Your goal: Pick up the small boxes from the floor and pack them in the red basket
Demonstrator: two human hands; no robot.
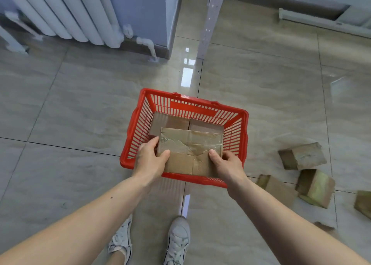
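Note:
The red basket (136,112) stands on the tiled floor in front of me. Over its near half I hold a taped cardboard box (190,148) with both hands. My left hand (149,159) grips its left end and my right hand (226,164) grips its right end. Two more cardboard boxes lie side by side on the basket's bottom, the left one (166,121) and the right one (206,127), partly hidden under the held box. Several small boxes lie on the floor to the right, among them one (303,156) and another (316,187).
A white radiator (66,12) lines the wall at the far left, with a pipe (147,44) at its end. A grey perforated metal post (210,20) rises behind the basket. My two sneakers (177,242) stand just behind the basket's near rim.

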